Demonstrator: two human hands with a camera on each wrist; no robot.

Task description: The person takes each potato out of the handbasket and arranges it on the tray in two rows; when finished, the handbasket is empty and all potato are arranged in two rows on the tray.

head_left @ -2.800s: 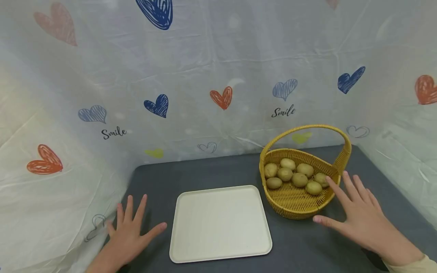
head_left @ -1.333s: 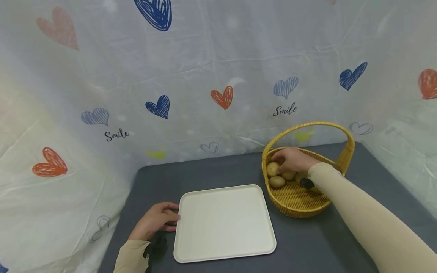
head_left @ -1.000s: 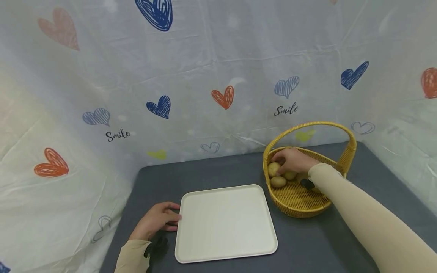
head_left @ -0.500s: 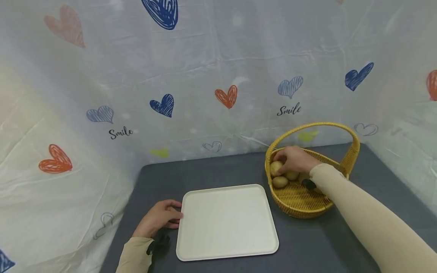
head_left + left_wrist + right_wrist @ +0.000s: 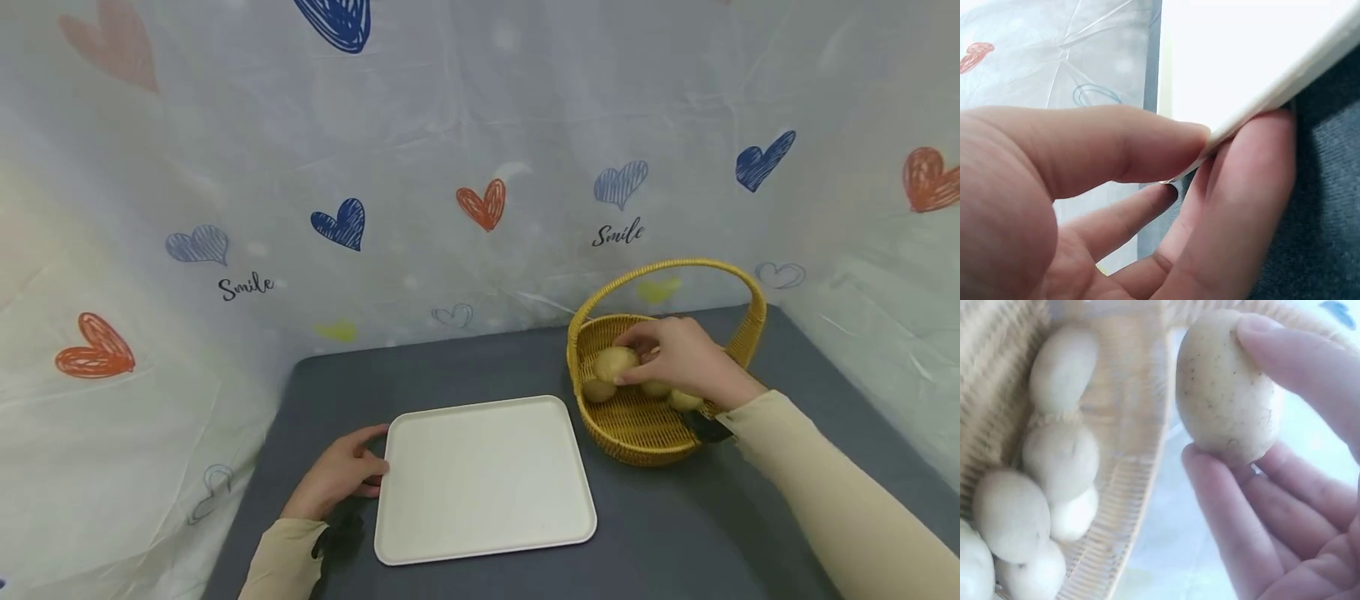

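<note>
Between thumb and fingers my right hand point(image 5: 686, 358) pinches a potato point(image 5: 615, 364), raised over the yellow wicker basket point(image 5: 645, 454). The right wrist view shows that speckled, pale potato point(image 5: 1225, 387) up close, beside the basket's woven wall. Several more potatoes point(image 5: 1060, 459) lie inside the basket, partly covered by the hand in the head view. At the left edge of the white rectangular tray point(image 5: 487, 483), my left hand point(image 5: 337, 471) grips the rim. In the left wrist view its thumb point(image 5: 1166, 147) is on the rim of the tray point(image 5: 1247, 56) and a finger is underneath.
Tray and basket stand side by side on a dark grey tabletop point(image 5: 435, 367). The basket's tall arched handle point(image 5: 667, 267) rises over its opening. Behind and at both sides hangs a white sheet point(image 5: 405, 150) printed with hearts.
From spread over the table, the left hand moved to the tray and the right hand into the basket. In the last half second the right hand has lifted a potato up from the others.
</note>
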